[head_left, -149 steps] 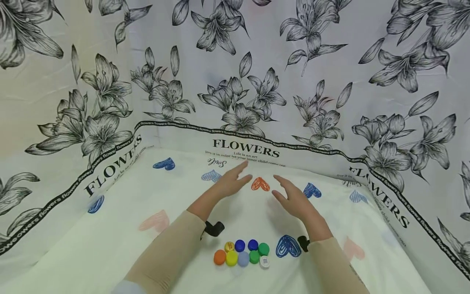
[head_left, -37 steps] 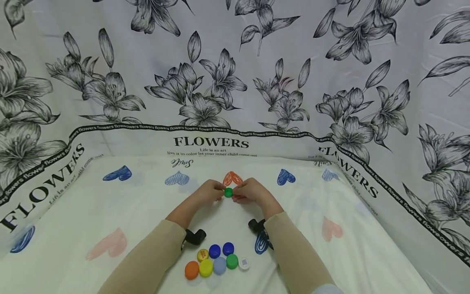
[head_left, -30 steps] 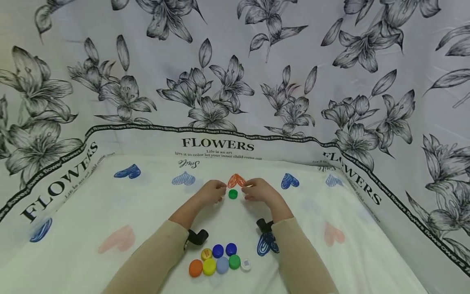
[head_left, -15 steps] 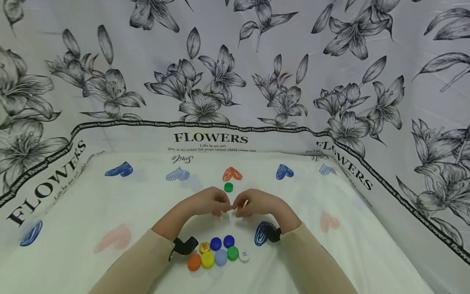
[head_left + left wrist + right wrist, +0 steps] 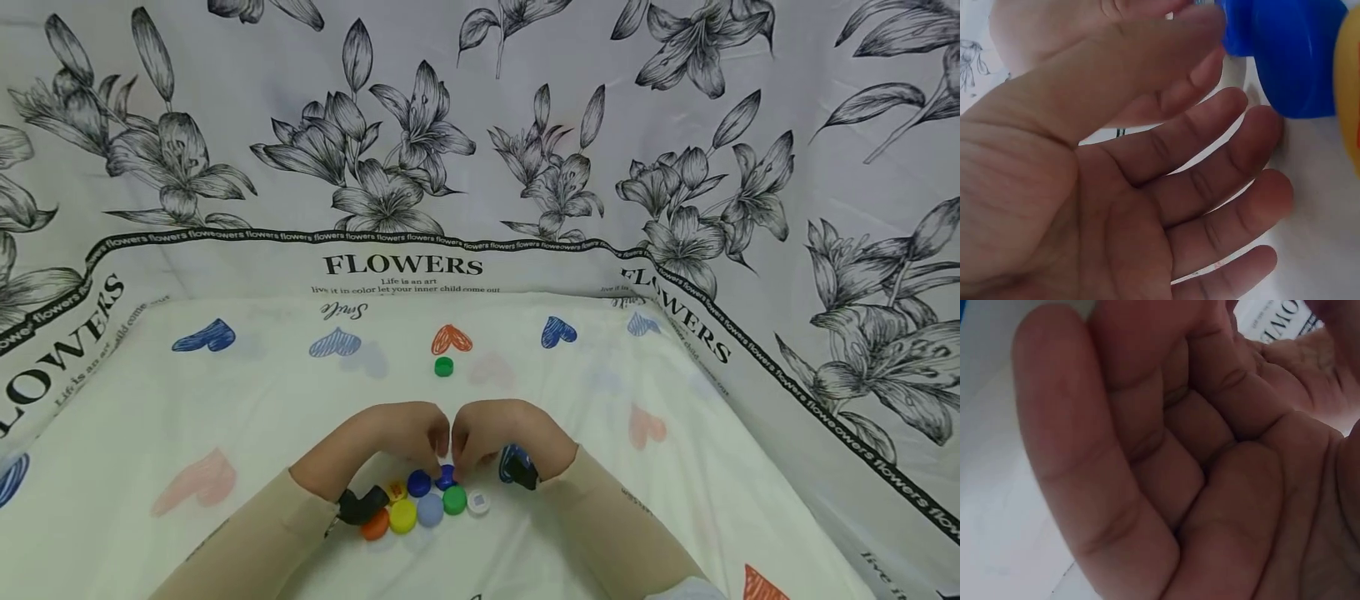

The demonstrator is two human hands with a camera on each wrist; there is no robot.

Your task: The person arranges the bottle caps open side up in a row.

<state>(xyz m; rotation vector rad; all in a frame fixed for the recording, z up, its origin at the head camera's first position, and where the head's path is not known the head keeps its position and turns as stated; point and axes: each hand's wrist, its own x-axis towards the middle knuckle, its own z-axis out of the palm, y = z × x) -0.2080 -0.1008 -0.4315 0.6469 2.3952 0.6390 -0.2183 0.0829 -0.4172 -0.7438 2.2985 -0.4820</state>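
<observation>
My left hand (image 5: 411, 429) and right hand (image 5: 491, 433) meet over a group of plastic bottle caps, fingers bent downward. Between their fingertips sits a dark blue bottle cap (image 5: 446, 477), its sides partly covered. The left wrist view shows my left thumb tip right at this blue cap (image 5: 1236, 28), the other fingers loosely curved below. In the right wrist view my right hand's fingers (image 5: 1147, 437) are curled and their grip on the cap is hidden. Beside it lies a second blue cap (image 5: 419, 483). A green cap (image 5: 444, 367) stands alone farther forward.
Close by lie yellow (image 5: 402, 517), orange (image 5: 375, 525), light blue (image 5: 430, 511), green (image 5: 454, 500) and white (image 5: 478, 502) caps, plus a printed yellow cap (image 5: 397, 491). A white heart-print cloth (image 5: 300, 417) covers the table; a flowered curtain (image 5: 420, 150) rises behind.
Both hands brought a green cap forward to the red heart and let it go there. They have since drawn back toward me to the right-hand blue cap in the group.
</observation>
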